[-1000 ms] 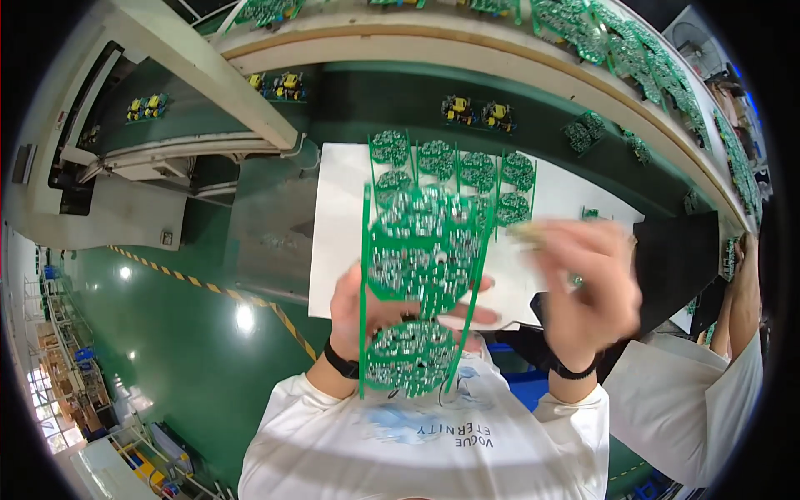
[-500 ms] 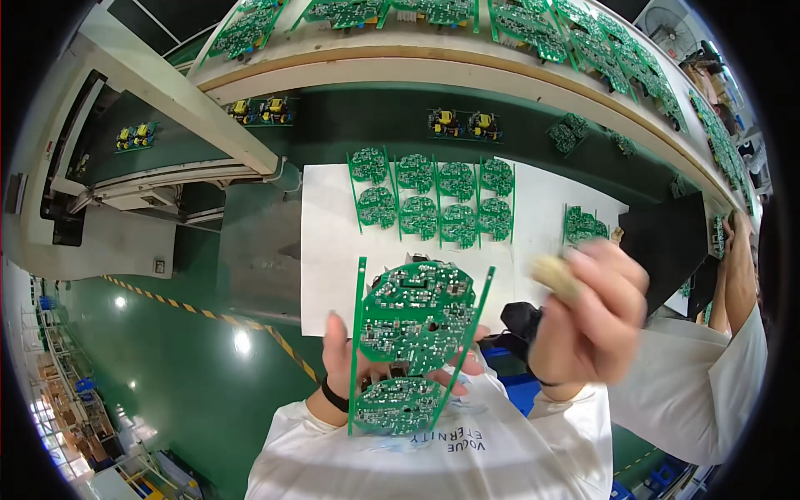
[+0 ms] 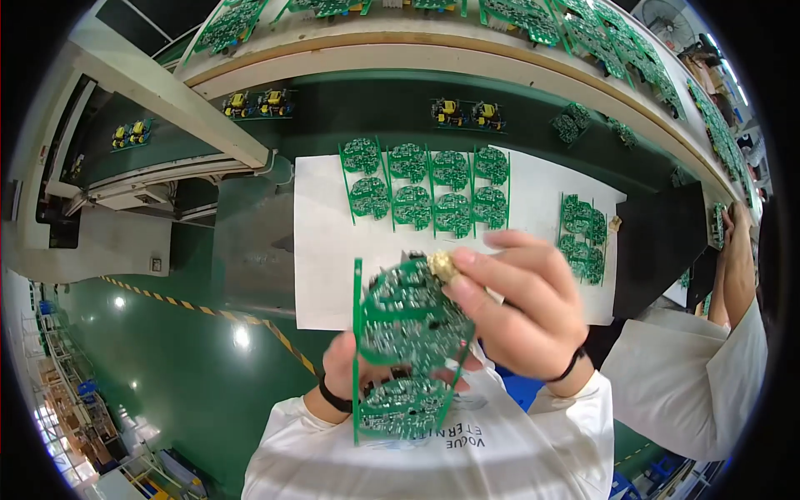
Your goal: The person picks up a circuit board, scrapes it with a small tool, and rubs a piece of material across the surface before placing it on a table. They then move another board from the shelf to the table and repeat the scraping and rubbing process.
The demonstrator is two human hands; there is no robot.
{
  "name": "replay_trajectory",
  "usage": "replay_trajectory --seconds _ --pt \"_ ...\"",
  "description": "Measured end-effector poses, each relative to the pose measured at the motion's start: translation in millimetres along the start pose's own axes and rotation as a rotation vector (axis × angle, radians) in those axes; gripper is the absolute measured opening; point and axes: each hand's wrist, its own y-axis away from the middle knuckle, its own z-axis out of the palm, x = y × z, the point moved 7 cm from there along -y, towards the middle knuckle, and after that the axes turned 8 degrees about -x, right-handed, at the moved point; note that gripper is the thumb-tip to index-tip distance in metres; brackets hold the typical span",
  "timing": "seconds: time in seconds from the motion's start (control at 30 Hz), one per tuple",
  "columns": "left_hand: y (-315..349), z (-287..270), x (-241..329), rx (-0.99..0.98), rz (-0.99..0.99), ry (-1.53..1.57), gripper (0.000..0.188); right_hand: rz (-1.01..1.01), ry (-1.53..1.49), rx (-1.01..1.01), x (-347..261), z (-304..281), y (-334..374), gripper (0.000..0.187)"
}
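Observation:
A green circuit board panel (image 3: 408,333), two rounded boards between narrow side rails, is held up in front of me with its solder side facing me. My left hand (image 3: 339,360) grips it from behind and the left side; the panel hides most of its fingers. Between the thumb and fingers of my right hand (image 3: 533,308) is a small, rough yellowish lump (image 3: 442,266). That lump is at the panel's upper right edge and seems to touch it. Its material I cannot make out. Dark parts poke out past the panel's top edge.
Several green panels (image 3: 411,204) lie in a row on a white sheet (image 3: 325,275), with another panel (image 3: 583,237) farther right. Behind runs a dark green conveyor (image 3: 358,104) carrying boards with yellow parts (image 3: 468,114). A shelf (image 3: 400,54) overhangs it. A co-worker's arm (image 3: 737,258) is at right.
My right hand has moved left with the yellowish lump, from beside the panel to its upper right edge. The panel in my left hand has stayed nearly in place, slightly tilted.

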Motion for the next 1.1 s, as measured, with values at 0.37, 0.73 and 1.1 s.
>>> replay_trajectory --seconds 0.37,0.73,1.1 --pt "-4.6 -1.5 -3.2 -0.096 -0.009 0.013 0.092 -0.065 0.047 -0.053 -5.0 -17.8 4.7 0.017" --pt "-3.4 -9.2 -11.4 -0.064 -0.038 0.222 0.091 -0.021 0.042 0.012 12.5 -7.4 19.1 0.014" --pt "-2.3 0.3 -7.5 -0.053 0.056 0.236 0.09 0.041 0.019 -0.211 4.4 -2.8 -1.6 0.019"
